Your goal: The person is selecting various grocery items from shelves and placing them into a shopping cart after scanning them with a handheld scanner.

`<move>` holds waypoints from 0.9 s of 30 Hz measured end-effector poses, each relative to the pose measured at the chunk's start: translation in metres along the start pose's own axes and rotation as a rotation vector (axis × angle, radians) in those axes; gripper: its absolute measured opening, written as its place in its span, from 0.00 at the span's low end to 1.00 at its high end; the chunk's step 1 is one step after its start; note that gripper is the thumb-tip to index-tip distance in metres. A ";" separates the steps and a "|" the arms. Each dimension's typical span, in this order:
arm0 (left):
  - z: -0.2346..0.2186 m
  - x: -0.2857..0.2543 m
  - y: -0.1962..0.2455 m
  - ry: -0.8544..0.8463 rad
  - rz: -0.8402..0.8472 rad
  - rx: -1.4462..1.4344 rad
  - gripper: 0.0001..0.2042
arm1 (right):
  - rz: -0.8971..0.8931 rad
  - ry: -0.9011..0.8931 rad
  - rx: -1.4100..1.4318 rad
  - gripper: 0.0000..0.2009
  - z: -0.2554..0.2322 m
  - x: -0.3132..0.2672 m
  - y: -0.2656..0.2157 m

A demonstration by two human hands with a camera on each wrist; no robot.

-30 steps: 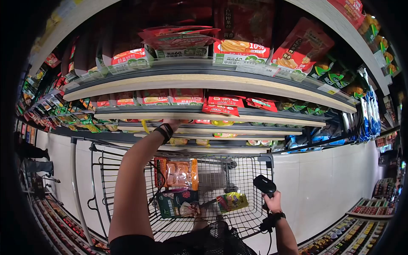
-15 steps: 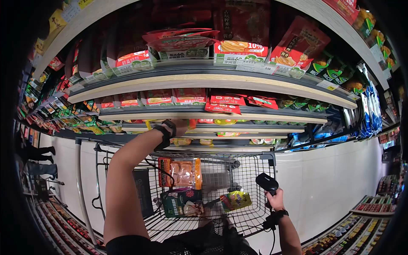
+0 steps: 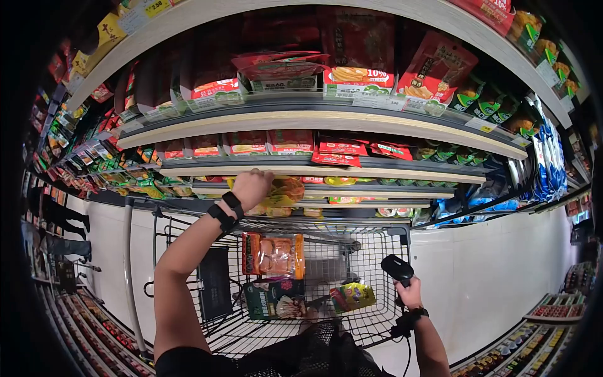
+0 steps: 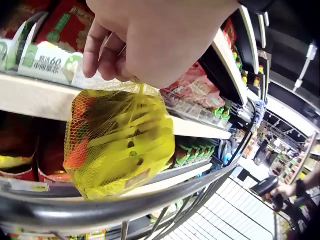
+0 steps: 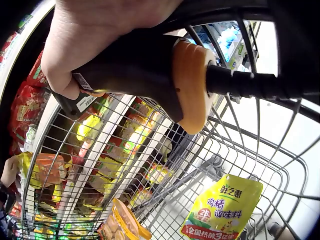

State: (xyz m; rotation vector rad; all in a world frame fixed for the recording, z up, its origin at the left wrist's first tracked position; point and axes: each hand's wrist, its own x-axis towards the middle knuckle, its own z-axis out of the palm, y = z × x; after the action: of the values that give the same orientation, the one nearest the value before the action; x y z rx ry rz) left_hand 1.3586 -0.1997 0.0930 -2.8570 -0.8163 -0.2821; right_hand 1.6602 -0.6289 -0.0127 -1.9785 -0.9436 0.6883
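A yellow mesh bag [image 4: 120,145] of yellow packets, reddish-orange along one side, hangs from the curled fingers of my left hand [image 3: 252,190]. In the left wrist view it hangs in front of the shelves, just above the cart's rim. My right hand [image 3: 411,294] grips a black handheld scanner [image 3: 396,268] with an orange band and a cable, over the right side of the shopping cart [image 3: 377,242]. Inside the cart lie an orange-edged clear pack [image 3: 274,256] of round pieces, a dark green bag [image 3: 270,302] and a yellow seasoning pouch [image 3: 353,298].
Shelves [image 3: 301,125] stocked with red packets run across the front, close beyond the cart. Blue bags [image 3: 548,166] hang at their right end. Pale floor tiles [image 3: 471,264] extend on the right. Another person's legs [image 3: 59,229] show at far left.
My left hand has come back from the lower shelf, drawing the yellow mesh bag out with it. My right hand keeps its grip on the scanner.
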 end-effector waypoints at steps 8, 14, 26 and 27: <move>-0.149 -0.008 0.029 0.294 -0.006 0.023 0.05 | -0.051 0.034 -0.023 0.10 0.004 0.008 0.004; -0.191 -0.034 0.063 0.178 -0.065 -0.838 0.12 | -0.031 0.010 -0.003 0.14 0.016 0.014 0.004; 0.140 -0.213 0.187 -0.109 -0.929 -1.879 0.15 | -0.094 0.095 0.046 0.12 0.029 0.023 -0.018; 0.194 -0.197 0.189 -0.166 -0.691 -1.631 0.17 | -0.095 0.092 0.035 0.12 0.028 0.023 -0.019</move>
State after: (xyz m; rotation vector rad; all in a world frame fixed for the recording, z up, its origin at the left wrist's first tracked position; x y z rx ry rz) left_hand 1.3224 -0.4187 -0.1578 -3.6655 -2.5115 -1.3118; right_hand 1.6455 -0.5907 -0.0138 -1.9054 -0.9568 0.5520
